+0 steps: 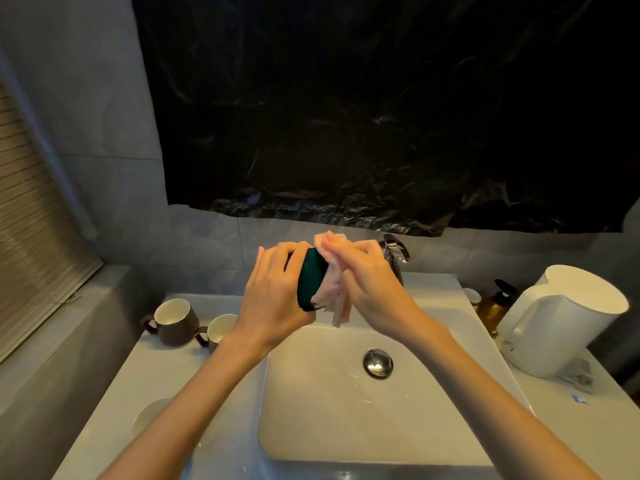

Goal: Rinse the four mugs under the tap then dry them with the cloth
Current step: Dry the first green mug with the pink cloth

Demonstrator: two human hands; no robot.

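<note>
My left hand (277, 289) grips a dark green mug (311, 278), held tilted above the back of the white sink (433, 427). My right hand (367, 275) holds a pale pink cloth (334, 296) against the mug's right side; the cloth hangs down below it. Two brown mugs with white insides stand upright on the counter at the left, one (173, 320) further back and one (220, 329) partly behind my left wrist. A white mug (150, 415) stands near the counter's front left, partly hidden by my left forearm. The chrome tap (396, 254) shows behind my right hand.
A white electric kettle (561, 320) stands on the right of the counter, with an amber pump bottle (493, 306) beside it and a small wrapper (578, 375) in front. The chrome drain plug (378, 362) sits in the basin. Black plastic sheeting (381, 116) covers the wall above.
</note>
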